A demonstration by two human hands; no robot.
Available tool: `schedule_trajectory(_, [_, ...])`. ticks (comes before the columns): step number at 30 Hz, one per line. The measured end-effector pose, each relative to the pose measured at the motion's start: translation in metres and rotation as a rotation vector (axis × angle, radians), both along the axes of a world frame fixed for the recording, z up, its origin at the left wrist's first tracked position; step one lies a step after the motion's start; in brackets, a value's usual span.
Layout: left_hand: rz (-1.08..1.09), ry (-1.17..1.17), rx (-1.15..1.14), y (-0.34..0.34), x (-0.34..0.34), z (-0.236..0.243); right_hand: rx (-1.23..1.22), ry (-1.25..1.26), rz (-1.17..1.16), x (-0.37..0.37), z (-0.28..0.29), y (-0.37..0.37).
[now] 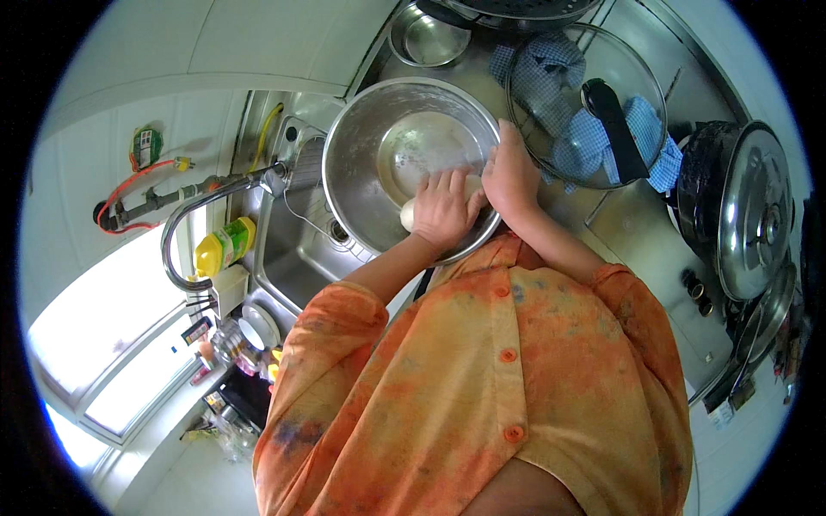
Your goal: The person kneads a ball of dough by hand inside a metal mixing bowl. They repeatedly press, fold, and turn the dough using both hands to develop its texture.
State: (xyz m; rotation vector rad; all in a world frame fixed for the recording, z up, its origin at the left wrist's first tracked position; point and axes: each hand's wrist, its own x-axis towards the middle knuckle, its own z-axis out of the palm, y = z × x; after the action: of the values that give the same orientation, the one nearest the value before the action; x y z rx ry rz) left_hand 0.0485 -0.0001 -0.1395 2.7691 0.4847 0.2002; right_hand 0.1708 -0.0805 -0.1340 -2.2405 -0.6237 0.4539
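Observation:
A wide stainless steel basin (351,172) stands in front of me, its bottom smeared with a pale film. Inside it, near the rim closest to me, lies a smooth lump of white dough (407,215). My left hand (443,211) bears down on this dough, fingers bent over it and slightly blurred; the palm hides most of the lump. At the basin's right rim is my right hand (510,176), with the fingers closed on the edge and the thumb side toward me. Part of its grip is hidden.
Left of the basin is a sink (288,249) with a curved faucet (172,232) and a yellow bottle (225,247). A glass lid (615,129) covers blue checked cloths (581,146) at the right. Farther right stands a lidded pot (753,211); a small metal bowl (428,39) sits behind.

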Motion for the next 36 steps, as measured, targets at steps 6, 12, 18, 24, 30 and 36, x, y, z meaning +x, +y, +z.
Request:
schedule_trajectory(6, [-0.048,-0.052,-0.076,0.008,0.007,-0.028,-0.016,-0.067,-0.009,0.001,-0.009,0.001])
schedule_trajectory(12, [0.328,0.029,-0.027,0.047,0.038,-0.058,-0.077,-0.022,0.009,0.002,0.003,0.001])
schedule_trajectory(18, [0.786,-0.155,-0.687,0.095,0.057,-0.073,-0.055,-0.044,0.001,0.001,0.003,0.003])
schedule_trajectory(24, [0.090,0.058,-0.513,0.091,0.014,-0.061,0.030,-0.037,0.008,0.001,-0.001,0.003])
schedule_trajectory(30, [0.078,0.242,-0.156,0.044,0.033,-0.019,0.023,0.025,0.008,0.003,-0.001,0.001])
schedule_trajectory(36, [0.625,0.001,-0.603,0.070,0.019,-0.031,-0.003,0.037,0.041,0.006,0.003,0.001])
